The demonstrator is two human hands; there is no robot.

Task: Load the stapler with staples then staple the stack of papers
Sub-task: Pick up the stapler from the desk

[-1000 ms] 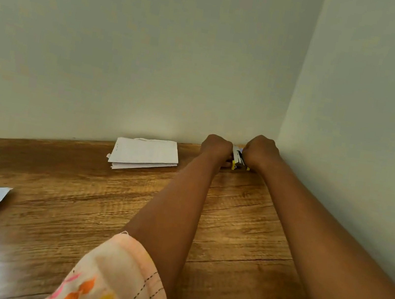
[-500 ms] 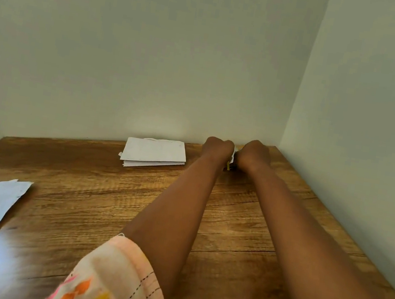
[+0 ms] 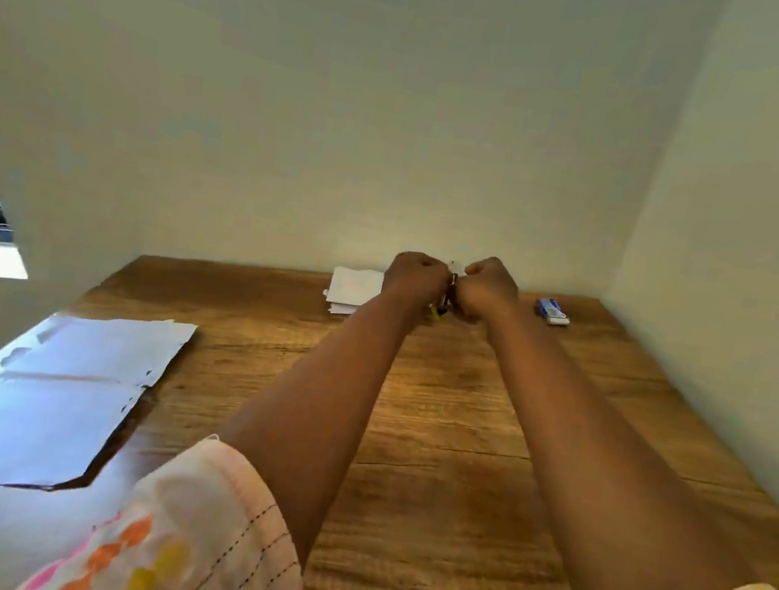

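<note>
A: Where are the hands?

B: The left hand [image 3: 414, 278] and the right hand [image 3: 489, 287] are raised side by side above the far end of the table [image 3: 457, 433], knuckles toward the camera, fingers curled in. Both are clamped on the stapler [image 3: 448, 299], which sits between them.

A: Which way does the stapler point?

B: Only a thin dark sliver with a yellow tip at the bottom shows between the fists. That sliver runs roughly up and down, but I cannot tell which end is the front.

A: And the papers?

B: The stack of papers [image 3: 352, 289] lies flat near the far wall, just left of the left hand and partly hidden by it. A small blue box [image 3: 550, 311] sits right of the right hand, apart from it. A large white sheet [image 3: 49, 399] lies at the near left.
</note>
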